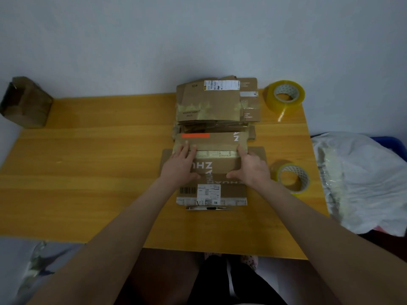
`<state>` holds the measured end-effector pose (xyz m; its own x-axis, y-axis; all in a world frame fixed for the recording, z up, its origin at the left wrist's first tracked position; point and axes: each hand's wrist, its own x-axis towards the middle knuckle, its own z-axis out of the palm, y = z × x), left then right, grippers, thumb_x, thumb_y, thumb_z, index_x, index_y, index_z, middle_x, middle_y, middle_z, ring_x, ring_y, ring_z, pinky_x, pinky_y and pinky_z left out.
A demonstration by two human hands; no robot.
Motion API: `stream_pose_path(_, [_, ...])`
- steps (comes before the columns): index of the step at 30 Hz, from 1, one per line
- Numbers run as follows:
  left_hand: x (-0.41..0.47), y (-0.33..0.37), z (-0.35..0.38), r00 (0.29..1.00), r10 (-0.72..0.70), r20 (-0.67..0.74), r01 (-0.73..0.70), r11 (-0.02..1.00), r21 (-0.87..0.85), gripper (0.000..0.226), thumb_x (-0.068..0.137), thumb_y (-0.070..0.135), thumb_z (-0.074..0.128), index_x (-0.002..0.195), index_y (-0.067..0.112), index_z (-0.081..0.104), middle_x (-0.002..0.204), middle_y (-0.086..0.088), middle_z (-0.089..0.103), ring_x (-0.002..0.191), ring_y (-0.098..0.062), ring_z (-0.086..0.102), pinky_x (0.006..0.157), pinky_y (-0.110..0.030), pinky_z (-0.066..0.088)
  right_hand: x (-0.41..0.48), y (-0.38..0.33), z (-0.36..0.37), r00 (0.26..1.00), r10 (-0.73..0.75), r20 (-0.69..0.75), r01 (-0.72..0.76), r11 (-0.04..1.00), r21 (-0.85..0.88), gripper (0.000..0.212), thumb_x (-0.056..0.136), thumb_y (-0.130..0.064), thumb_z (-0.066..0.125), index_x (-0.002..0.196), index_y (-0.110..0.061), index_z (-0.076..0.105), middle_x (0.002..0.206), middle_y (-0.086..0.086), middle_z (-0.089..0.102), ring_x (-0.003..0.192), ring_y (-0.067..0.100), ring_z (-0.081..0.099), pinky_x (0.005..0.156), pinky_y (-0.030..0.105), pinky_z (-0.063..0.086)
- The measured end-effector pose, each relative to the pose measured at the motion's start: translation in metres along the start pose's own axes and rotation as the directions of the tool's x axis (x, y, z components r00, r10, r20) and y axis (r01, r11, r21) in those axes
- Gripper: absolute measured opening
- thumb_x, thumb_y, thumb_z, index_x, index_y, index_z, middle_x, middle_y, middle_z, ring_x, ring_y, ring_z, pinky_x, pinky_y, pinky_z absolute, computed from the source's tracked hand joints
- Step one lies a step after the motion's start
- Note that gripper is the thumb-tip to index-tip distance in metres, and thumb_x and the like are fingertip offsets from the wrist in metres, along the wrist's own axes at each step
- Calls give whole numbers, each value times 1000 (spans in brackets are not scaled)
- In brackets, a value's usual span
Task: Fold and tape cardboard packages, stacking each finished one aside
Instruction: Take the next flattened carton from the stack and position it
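both hands press a folded carton [214, 160] lettered "zhu".

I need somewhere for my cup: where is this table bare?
The left half of the table is bare, from the brown box at the far corner to the left hand. Crowded: the cardboard stack in the middle, tape rolls on the right.
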<state>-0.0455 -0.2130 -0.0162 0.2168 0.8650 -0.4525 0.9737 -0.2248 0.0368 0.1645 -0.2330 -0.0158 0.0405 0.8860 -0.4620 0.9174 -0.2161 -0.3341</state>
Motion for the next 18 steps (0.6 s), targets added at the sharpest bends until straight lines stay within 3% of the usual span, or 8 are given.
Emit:
stream_pose_path(6, [2, 5, 12, 997, -59, -47, 63, 995, 79, 92, 92, 36, 60, 152, 22, -8, 160, -5, -13, 147, -28, -3, 113, -41, 29, -2, -10, 13, 1000, 26, -10, -25, 998, 52, 86, 80, -47, 71, 146, -26, 21, 139, 14, 41, 113, 36, 56, 84, 41, 50])
stream_pose_path(12, [-3, 4, 13, 997, -43, -69, 51, 992, 119, 90, 91, 42, 58, 153, 24, -5, 160, -5, -10, 147, -27, 2, 110, -40, 33, -9, -10, 15, 1000, 22, -6, -21, 999, 48, 82, 86, -46, 65, 150, -30, 17, 145, 13, 32, 118, 37, 52, 89, 43, 48])
stream_pose_path(14, [-4, 4, 14, 995, -38, -97, 51, 989, 141, 92, 90, 44, 59, 153, 23, -4, 161, -6, -8, 147, -29, 5, 107, -40, 37, -13, -13, 15, 999, 38, -25, -38, 999, -7, 78, 86, -46, 64, 149, -31, 20, 153, 12, 22, 128, 37, 42, 97, 44, 43])
stream_pose_path(16, [-3, 4, 16, 993, -22, -116, 41, 986, 159, 93, 89, 46, 60, 153, 21, -3, 160, -10, -5, 146, -31, 9, 106, -41, 38, -21, -19, 18, 990, -13, -141, -7, 990, -142, 69, 85, -44, 67, 144, -29, 35, 154, 13, 18, 134, 36, 30, 104, 46, 35])
stream_pose_path(18, [-3, 3, 16, 991, 3, -134, 23, 982, 187, 93, 88, 47, 61, 153, 19, 0, 160, -13, 0, 145, -33, 15, 106, -42, 38, -32, -27, 32, 918, -188, -350, 121, 971, -206, 51, 80, -37, 74, 125, -21, 56, 138, 16, 41, 121, 34, 42, 90, 43, 42])
